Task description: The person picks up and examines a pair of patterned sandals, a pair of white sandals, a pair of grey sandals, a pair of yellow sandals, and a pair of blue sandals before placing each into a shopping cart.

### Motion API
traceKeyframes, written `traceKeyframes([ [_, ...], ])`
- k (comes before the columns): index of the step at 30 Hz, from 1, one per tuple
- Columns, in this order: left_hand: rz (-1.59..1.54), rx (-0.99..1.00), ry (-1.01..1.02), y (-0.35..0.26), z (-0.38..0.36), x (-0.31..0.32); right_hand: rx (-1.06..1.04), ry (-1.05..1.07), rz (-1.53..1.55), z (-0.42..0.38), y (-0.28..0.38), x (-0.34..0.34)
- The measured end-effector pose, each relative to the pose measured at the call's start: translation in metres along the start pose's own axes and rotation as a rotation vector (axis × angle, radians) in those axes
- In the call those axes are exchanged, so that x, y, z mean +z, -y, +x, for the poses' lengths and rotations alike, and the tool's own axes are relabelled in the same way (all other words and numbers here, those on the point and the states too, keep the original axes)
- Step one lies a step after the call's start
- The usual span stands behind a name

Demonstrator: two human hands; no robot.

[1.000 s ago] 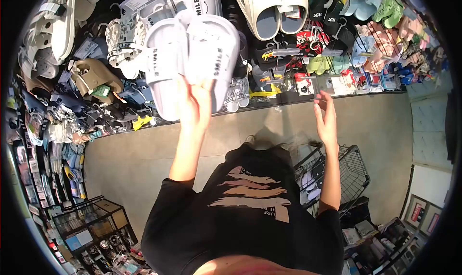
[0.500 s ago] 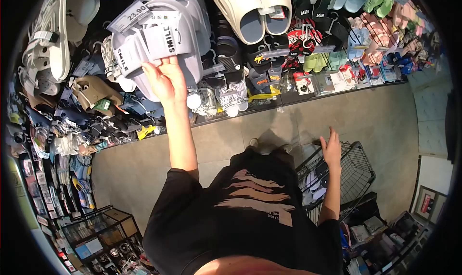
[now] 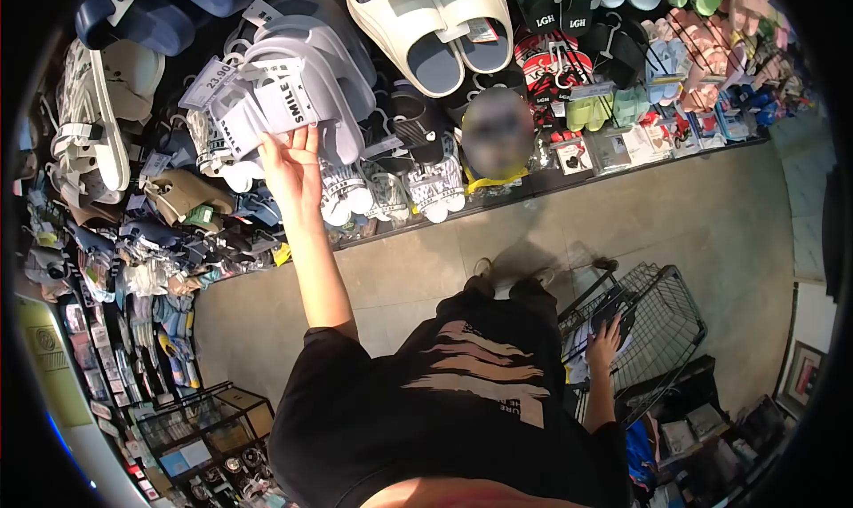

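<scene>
My left hand [image 3: 293,166] is raised to the rack, its fingers closed at the lower edge of a pair of pale lilac slippers [image 3: 289,104] with "SMILE" on the straps. The slippers hang among similar pairs, and a 23.90 price tag [image 3: 210,83] sits at their upper left. My right hand [image 3: 604,344] is over the near side of a black wire shopping cart [image 3: 662,330], fingers apart. Just beyond its fingertips is a dark item [image 3: 613,309]; whether they touch is unclear.
Cream slides [image 3: 435,28] hang right of the lilac pairs, with black, red and green footwear further right. Patterned clogs [image 3: 93,126] hang at the left. A wire shelf unit [image 3: 209,428] stands at lower left. Tiled floor [image 3: 418,268] runs along the rack. A blurred oval covers part of the display.
The view has shifted, and the lilac slippers appear lower and further left with my left hand still at them. My right hand has moved down over the cart, where the dark item now shows.
</scene>
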State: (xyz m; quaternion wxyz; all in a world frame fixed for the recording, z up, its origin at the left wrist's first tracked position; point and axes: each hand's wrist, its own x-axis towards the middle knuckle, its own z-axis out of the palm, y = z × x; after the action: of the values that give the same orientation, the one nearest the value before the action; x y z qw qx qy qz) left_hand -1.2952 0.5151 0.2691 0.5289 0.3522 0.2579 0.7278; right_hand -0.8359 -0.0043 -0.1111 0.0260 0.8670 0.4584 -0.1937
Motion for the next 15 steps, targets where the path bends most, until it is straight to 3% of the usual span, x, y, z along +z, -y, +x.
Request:
traceKeyframes([
  [7, 0.091, 0.022, -0.187, 0.001, -0.014, -0.003, 0.053, -0.163, 0.259, 0.024, 0.010, 0.011],
  [11, 0.371, 0.145, -0.451, 0.013, -0.044, 0.011, 0.041, -0.278, 0.241, 0.035, 0.011, 0.022],
  [13, 0.558, 0.219, -0.612, 0.039, -0.067, 0.006, 0.053, -0.231, 0.175, 0.038, 0.007, 0.025],
  [15, 0.636, 0.120, -0.512, 0.078, -0.112, 0.004, 0.054, -0.251, 0.153, 0.039, 0.009, 0.025],
])
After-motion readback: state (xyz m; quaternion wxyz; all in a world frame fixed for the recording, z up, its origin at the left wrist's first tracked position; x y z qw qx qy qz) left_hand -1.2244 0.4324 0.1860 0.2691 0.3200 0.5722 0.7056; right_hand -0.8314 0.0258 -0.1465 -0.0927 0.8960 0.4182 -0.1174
